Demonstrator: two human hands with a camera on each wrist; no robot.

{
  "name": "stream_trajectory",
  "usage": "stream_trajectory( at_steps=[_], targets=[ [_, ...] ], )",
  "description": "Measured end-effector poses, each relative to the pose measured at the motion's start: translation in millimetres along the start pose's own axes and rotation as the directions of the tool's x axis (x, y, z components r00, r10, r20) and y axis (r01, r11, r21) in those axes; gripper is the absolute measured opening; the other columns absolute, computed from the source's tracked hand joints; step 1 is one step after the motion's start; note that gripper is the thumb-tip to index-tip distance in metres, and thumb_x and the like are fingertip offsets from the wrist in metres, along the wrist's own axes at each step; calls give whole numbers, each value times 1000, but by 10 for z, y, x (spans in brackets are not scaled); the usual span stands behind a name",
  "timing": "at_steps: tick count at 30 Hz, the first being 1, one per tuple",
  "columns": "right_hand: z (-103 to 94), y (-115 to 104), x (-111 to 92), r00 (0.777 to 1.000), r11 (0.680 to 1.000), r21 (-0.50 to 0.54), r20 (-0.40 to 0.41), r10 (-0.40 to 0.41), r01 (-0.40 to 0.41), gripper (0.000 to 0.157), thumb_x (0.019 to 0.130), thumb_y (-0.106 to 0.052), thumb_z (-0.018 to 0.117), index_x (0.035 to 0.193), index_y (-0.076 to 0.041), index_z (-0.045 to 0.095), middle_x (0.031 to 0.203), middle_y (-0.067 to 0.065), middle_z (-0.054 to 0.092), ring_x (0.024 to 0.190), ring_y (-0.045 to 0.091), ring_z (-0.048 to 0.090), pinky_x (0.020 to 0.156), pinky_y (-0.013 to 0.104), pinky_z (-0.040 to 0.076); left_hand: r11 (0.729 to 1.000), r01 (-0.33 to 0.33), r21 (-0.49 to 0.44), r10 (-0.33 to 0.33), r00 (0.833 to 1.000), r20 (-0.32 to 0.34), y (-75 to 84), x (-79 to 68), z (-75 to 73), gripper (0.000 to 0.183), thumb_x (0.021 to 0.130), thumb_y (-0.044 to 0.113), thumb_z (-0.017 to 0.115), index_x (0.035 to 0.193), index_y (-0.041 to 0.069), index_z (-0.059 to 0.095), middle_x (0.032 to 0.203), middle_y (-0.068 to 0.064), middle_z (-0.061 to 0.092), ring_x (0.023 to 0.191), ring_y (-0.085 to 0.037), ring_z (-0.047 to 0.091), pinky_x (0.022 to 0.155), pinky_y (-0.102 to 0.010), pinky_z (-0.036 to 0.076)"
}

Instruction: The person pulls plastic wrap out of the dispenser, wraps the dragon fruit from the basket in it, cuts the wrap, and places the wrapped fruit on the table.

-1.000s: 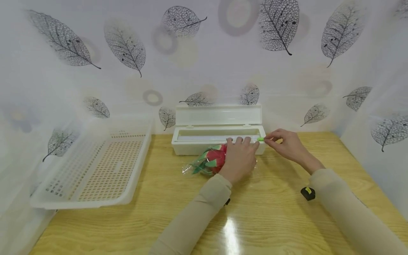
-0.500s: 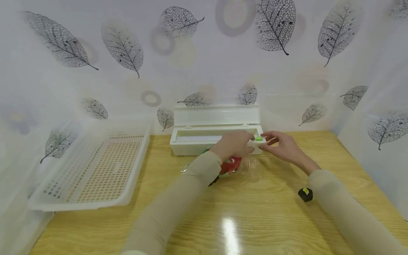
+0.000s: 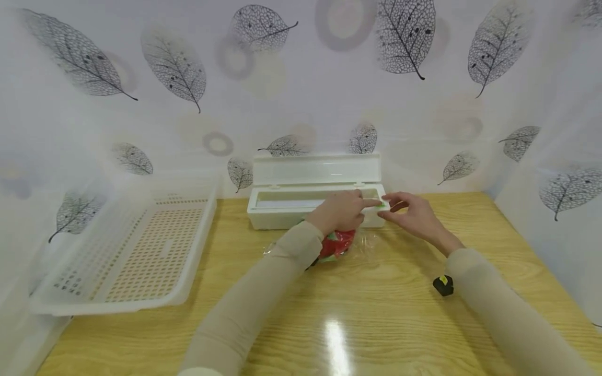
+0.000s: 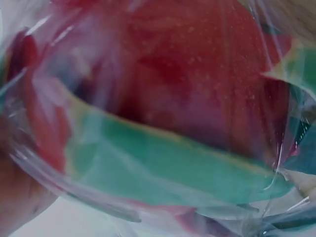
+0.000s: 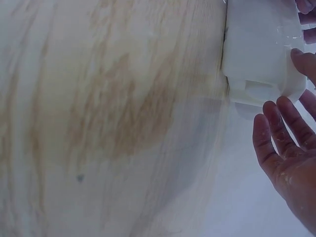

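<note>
My left hand [image 3: 340, 210] stretches its index finger to a small green slider [image 3: 381, 204] at the right end of an open, long white cling film dispenser [image 3: 277, 219]. Its other fingers look bent, but what lies under them is hidden. Below that hand lies a dragon fruit [image 3: 337, 244] in clear film; its red skin and green scales fill the left wrist view. My right hand [image 3: 414, 216] is at the dispenser's right end, thumb in front and index finger behind. In the right wrist view its fingers [image 5: 291, 121] are spread loosely beside the white end.
A white plastic basket [image 3: 181, 292] with a perforated bottom stands at the left. The dispenser's lid [image 3: 315, 169] stands raised against the leaf-patterned backdrop [image 3: 301, 104]. A small black piece with a yellow mark [image 3: 443, 285] shows beside the right sleeve. The table [image 3: 376, 324] is wood-grained.
My left hand has moved from atop the dragon fruit to the green slider, index finger out. My right hand has let go of the slider and shifted to the dispenser's end.
</note>
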State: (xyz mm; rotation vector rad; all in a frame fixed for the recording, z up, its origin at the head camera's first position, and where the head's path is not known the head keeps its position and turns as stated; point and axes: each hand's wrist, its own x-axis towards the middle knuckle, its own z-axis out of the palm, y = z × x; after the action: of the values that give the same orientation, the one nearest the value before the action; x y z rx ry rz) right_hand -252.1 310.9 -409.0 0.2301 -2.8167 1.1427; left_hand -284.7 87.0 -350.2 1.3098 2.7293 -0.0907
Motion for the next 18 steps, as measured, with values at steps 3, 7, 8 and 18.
stream_trajectory(
  at_steps=[3,7,8,18],
  targets=[
    [4,32,-14,1000,1000,0,-20,-13,13,48,93,-35,76,132,-8,66,118,18,71,106,35,70,76,25,55,1000,7,-22,-7,1000,-16,3,23,29,57,105,24,49,159,36,37,136,-5,61,100,-15,61,77,-30,57],
    [22,44,-10,997,998,-9,-45,-58,57,43,93,-28,77,129,-6,68,117,19,72,101,35,71,73,21,54,1000,13,-25,-14,999,-41,-6,10,33,57,103,22,52,157,36,40,131,-4,63,97,-15,61,75,-30,58],
    [27,45,-11,997,998,-10,-50,-64,63,42,93,-27,77,128,-6,69,116,19,73,101,35,71,72,20,53,1000,15,-22,-16,999,-45,-4,2,32,58,102,21,53,157,36,41,130,-4,63,98,-15,62,75,-31,58],
    [10,63,-11,996,997,-45,-51,-68,66,41,92,-28,77,127,-8,71,111,16,75,99,31,72,78,31,55,998,52,35,-50,998,-40,44,-3,10,57,102,22,53,155,39,42,131,-2,63,102,-17,65,73,-31,59]
  ],
)
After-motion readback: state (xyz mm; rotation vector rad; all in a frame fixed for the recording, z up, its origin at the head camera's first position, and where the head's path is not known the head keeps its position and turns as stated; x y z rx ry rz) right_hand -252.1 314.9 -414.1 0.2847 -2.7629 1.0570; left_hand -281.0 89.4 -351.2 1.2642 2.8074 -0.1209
